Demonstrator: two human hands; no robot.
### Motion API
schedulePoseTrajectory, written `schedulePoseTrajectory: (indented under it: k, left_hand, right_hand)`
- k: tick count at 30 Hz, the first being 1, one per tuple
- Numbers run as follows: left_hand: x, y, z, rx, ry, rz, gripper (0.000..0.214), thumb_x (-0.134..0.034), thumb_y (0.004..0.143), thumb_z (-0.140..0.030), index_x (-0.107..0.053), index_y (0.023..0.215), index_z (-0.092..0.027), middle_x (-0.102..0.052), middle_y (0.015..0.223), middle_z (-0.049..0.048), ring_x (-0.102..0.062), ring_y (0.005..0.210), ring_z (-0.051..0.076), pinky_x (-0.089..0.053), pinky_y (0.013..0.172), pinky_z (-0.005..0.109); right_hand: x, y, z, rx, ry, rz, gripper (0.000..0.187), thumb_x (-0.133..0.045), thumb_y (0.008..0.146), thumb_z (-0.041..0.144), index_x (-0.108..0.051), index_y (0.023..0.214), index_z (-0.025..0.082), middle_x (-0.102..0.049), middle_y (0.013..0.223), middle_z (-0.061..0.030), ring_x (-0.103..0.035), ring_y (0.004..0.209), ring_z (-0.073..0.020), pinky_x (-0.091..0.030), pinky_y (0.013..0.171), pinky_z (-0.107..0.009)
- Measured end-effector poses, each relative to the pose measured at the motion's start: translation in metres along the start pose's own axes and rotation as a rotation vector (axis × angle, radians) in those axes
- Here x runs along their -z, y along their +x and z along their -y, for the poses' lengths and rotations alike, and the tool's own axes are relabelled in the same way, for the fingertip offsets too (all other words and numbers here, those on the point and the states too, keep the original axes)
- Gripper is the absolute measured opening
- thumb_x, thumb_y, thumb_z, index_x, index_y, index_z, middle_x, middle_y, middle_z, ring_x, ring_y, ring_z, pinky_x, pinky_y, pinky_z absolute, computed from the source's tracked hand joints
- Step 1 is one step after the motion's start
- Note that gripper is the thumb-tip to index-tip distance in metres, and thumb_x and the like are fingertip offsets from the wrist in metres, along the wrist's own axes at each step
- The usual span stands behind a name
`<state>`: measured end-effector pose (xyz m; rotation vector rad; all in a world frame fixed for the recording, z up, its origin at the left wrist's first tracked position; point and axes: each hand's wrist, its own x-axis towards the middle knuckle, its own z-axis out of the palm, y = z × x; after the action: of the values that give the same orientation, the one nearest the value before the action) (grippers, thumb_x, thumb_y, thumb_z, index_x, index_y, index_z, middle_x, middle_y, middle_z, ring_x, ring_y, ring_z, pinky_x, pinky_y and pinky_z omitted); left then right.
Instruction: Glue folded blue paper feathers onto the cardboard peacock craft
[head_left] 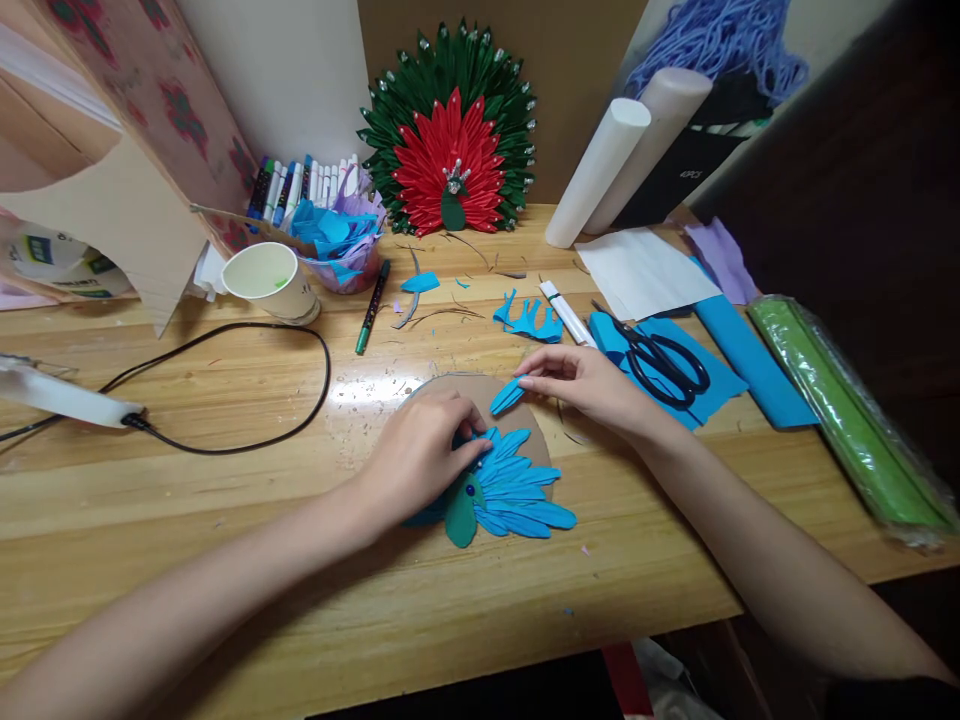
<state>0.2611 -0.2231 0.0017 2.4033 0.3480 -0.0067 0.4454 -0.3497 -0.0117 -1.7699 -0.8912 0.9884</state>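
Observation:
Between thumb and fingertips, my right hand (574, 382) pinches a blue crepe-paper feather (508, 397), held over the upper right of a round cardboard disc (457, 383). My left hand (424, 450) lies across the disc's left part. Its curled fingers and thumb grip the upper blue feathers of a paper peacock (517, 490); the exact contact point is partly hidden. The peacock has layered blue feathers, a green paper body (460, 520) and a dark bead eye. Its left feathers are mostly covered by my hand.
At left lies a white glue gun (67, 395) with a looped black cord. Behind are a paper cup (271, 285), a scrap tub (345, 262), a marker (373, 308) and a red-green peacock (454, 140). Black scissors (667, 365), blue paper and a green roll (847, 420) lie right.

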Motion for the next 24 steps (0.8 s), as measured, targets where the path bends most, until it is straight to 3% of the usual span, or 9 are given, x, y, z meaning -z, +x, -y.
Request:
schedulePoseTrajectory:
  k: [9,24]
  left_hand:
    - [-0.002,0.0,-0.001,0.003,-0.066,-0.012,0.008,-0.058,0.08,-0.025,-0.063,0.083,-0.02,-0.063,0.078,0.0026,-0.055,0.074,0.016,-0.041,0.064,0.028]
    - [-0.009,-0.015,0.011,-0.244,-0.011,0.001,0.016,-0.042,0.091,-0.028,-0.053,0.088,-0.017,-0.059,0.086,0.005,-0.051,0.08,0.015,-0.04,0.071,0.03]
  right_hand:
    - [-0.002,0.0,0.0,0.006,-0.018,0.007,0.028,-0.067,0.07,0.042,-0.064,0.084,0.017,-0.067,0.081,-0.0052,-0.062,0.078,-0.0184,-0.049,0.071,-0.033]
    - [-0.015,-0.008,0.011,0.0,-0.054,0.143,0.012,-0.064,0.075,0.029,-0.064,0.08,0.019,-0.063,0.074,-0.0017,-0.056,0.069,-0.0138,-0.044,0.062,-0.027]
